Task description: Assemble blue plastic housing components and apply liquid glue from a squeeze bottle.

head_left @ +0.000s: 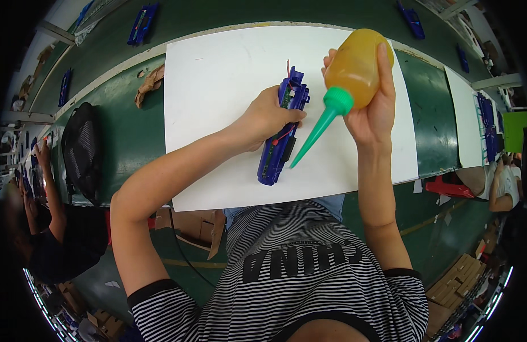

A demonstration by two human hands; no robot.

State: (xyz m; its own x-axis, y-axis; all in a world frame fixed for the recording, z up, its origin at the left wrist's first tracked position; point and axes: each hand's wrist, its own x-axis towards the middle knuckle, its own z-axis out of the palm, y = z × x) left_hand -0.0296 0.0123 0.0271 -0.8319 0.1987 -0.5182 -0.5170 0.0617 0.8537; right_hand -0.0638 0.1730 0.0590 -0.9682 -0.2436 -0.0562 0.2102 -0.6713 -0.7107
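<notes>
My left hand (268,118) is closed around the middle of a long blue plastic housing (269,163) with a green circuit board and red wires inside. The housing is held at a slant over a white sheet. In my right hand (372,117) is a squeeze bottle (353,65) of amber liquid, tipped nozzle down. Its green cone nozzle (318,133) points down and left, with the tip just right of the housing's lower end. Whether the tip touches the housing I cannot tell. My left palm hides part of the housing's middle.
A white sheet (218,80) covers the green table before me. To the left lie crumpled brown paper (150,85) and a black mesh bag (82,151). More blue housings (142,24) lie on the green strip beyond. Other people work at both sides; a red stool (448,187) stands at the right.
</notes>
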